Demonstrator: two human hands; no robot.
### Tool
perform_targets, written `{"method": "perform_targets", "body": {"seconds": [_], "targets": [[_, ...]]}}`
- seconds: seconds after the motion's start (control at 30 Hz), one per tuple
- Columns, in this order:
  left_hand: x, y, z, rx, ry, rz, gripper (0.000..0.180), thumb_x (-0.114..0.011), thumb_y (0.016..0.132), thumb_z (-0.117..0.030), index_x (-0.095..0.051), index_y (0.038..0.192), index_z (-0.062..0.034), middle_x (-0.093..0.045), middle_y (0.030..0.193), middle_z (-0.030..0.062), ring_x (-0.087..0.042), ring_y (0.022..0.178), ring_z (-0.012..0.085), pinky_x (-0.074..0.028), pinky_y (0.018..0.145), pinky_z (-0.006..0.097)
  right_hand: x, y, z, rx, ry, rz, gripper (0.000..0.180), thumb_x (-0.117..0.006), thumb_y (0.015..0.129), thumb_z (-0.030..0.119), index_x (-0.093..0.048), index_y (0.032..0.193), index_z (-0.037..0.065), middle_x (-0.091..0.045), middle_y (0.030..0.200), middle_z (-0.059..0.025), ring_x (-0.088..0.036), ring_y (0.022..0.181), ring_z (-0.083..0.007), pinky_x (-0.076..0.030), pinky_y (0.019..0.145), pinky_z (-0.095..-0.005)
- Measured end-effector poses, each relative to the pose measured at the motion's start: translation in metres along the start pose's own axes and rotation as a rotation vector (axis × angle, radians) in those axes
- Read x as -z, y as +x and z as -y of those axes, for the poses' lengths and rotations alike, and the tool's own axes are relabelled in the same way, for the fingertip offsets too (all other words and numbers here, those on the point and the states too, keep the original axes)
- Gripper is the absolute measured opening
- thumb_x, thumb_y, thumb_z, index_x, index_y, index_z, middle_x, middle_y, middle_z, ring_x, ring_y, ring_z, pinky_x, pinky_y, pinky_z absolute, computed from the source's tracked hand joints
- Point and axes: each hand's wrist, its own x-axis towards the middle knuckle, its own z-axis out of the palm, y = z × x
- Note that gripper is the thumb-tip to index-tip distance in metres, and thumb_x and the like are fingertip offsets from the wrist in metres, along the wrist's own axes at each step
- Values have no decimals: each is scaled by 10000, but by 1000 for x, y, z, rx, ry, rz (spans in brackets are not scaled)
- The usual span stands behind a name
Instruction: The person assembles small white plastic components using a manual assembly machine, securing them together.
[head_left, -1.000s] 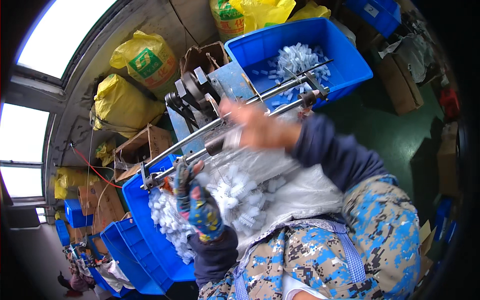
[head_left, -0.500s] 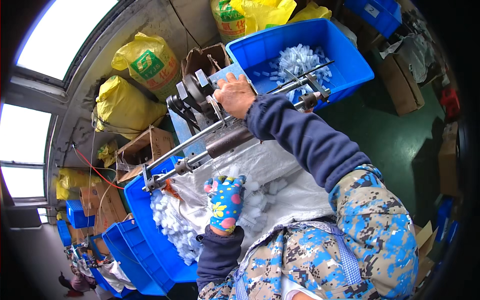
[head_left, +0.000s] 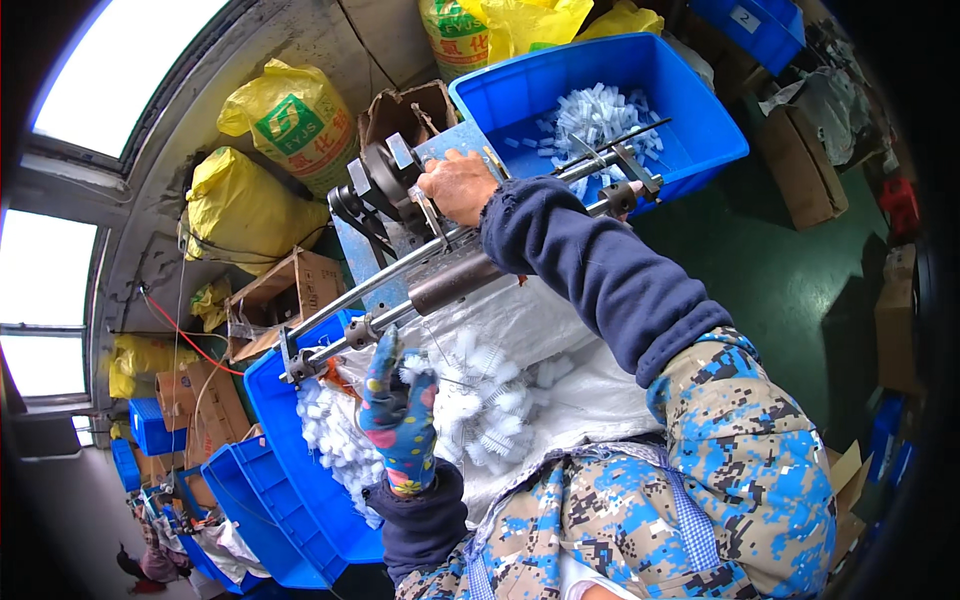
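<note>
My left hand (head_left: pixel 402 420), in a blue glove with coloured dots, is raised beneath the left part of the machine's metal shaft (head_left: pixel 385 317). Its fingers are stretched and apart. Just beside the fingers, white bristle brushes (head_left: pixel 490 400) with thin wire stems lie heaped on a white woven sheet (head_left: pixel 560 318). My bare right hand (head_left: pixel 460 188) reaches over the shaft onto the machine. Its fingers are curled down next to a flat metal lever (head_left: pixel 430 213) and a black pulley (head_left: pixel 388 172); what they grip is hidden.
A blue bin (head_left: pixel 690 140) behind the machine holds small translucent white pieces (head_left: pixel 597 115). More white brushes fill a blue tray (head_left: pixel 275 385) at left. Yellow sacks (head_left: pixel 235 205) and an open cardboard box (head_left: pixel 285 300) stand by the wall. Green floor (head_left: pixel 790 290) lies to the right.
My left hand has moved left and up from the brush heap, and its curled fingers have straightened and spread. My right hand has shifted slightly left and down on the machine, toward the lever.
</note>
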Motion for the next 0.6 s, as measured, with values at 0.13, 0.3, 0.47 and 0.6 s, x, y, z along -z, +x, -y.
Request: {"method": "perform_targets", "body": {"seconds": [0.13, 0.3, 0.47, 0.6], "targets": [[6, -4, 1, 77, -242, -23, 517, -591, 748, 103, -485, 1245, 8, -609, 974, 70, -580, 756, 104, -503, 678, 254, 1, -11, 1, -75, -202, -136, 225, -508, 809, 151, -640, 977, 80, -557, 1099, -102, -460, 1091, -294, -311, 885, -519], [20, -2, 5, 41, -341, -139, 467, -623, 753, 36, -507, 1205, 34, -627, 955, 118, -596, 702, 137, -514, 604, 266, -1, -57, -21, -80, -116, -216, 560, -626, 747, 306, -490, 1205, 16, -363, 1328, -159, -310, 1227, -318, -264, 927, -532], [-1, -1, 0, 89, -326, -105, 457, -580, 760, 82, -505, 1209, 33, -618, 943, 89, -596, 740, 117, -520, 670, 248, -17, -48, 5, -52, -139, -288, 561, -635, 734, 280, -483, 1196, 1, -398, 1263, -142, -319, 1192, -305, -255, 913, -535], [6, -3, 3, 55, -375, -50, 476, -592, 751, 93, -504, 1214, 23, -618, 975, 92, -599, 790, 117, -516, 693, 243, -23, -37, 33, -63, -155, -210, 529, -545, 789, 230, -445, 1247, -16, -374, 1318, -156, -312, 1226, -338, -230, 943, -569]]}}
